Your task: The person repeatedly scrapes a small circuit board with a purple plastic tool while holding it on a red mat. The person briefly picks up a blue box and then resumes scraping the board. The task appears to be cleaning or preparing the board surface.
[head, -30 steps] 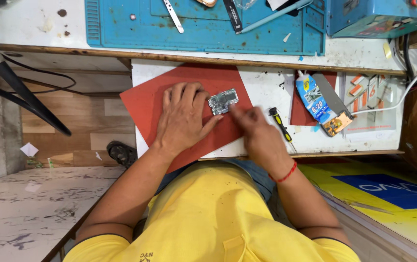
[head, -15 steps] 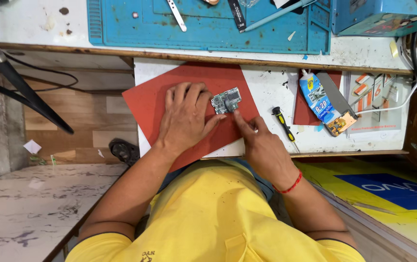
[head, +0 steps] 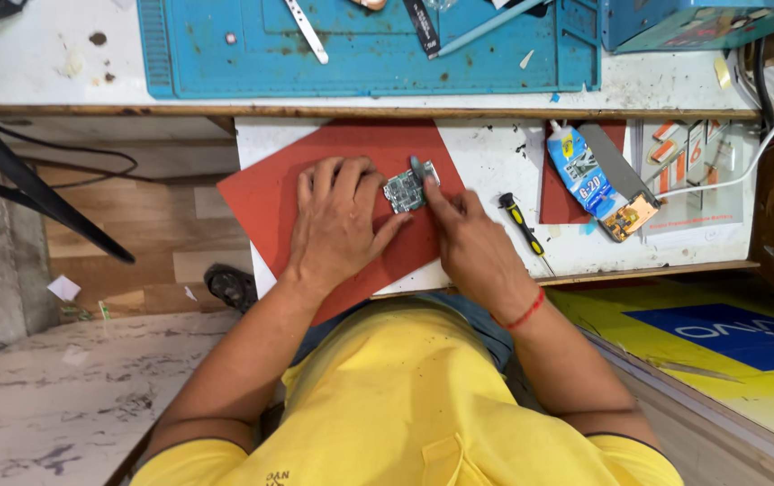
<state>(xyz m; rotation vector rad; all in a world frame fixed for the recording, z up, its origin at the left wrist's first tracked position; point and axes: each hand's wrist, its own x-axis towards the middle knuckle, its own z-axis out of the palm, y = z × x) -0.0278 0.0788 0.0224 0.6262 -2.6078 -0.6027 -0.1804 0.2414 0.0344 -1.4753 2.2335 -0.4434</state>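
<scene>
The board [head: 406, 189] — a small green circuit board — lies on the red mat [head: 270, 202] near the middle of the pull-out counter [head: 495, 153], between the two hands. The left hand [head: 337, 225] lies flat on the mat with fingers spread, its thumb and forefinger touching the board's left edge; its grip is a loose open press, pinning rather than clasping. The right hand [head: 468, 238] has its grip closed on a thin dark tool [head: 416, 166], whose tip sits at the board's top right corner. What kind of tool it is cannot be told; it is too small.

To do this well, the left hand should keep the board flat and steady against the mat, pressing at the edge and not on the parts. The right hand would best work with its heel resting on the mat, so the tip moves by the fingers alone — light touches, no levering against the board. A slip here could scratch it or flick the board off the mat.

Near the right hand a small screwdriver [head: 522, 229] with a yellow and black handle lies on the counter, and past it a blue glue tube [head: 580, 171] rests against a grey flat piece. Above, on the upper counter, a blue work mat [head: 369, 63] carries tweezers [head: 304, 27] and other tools, well apart from the hands.
</scene>
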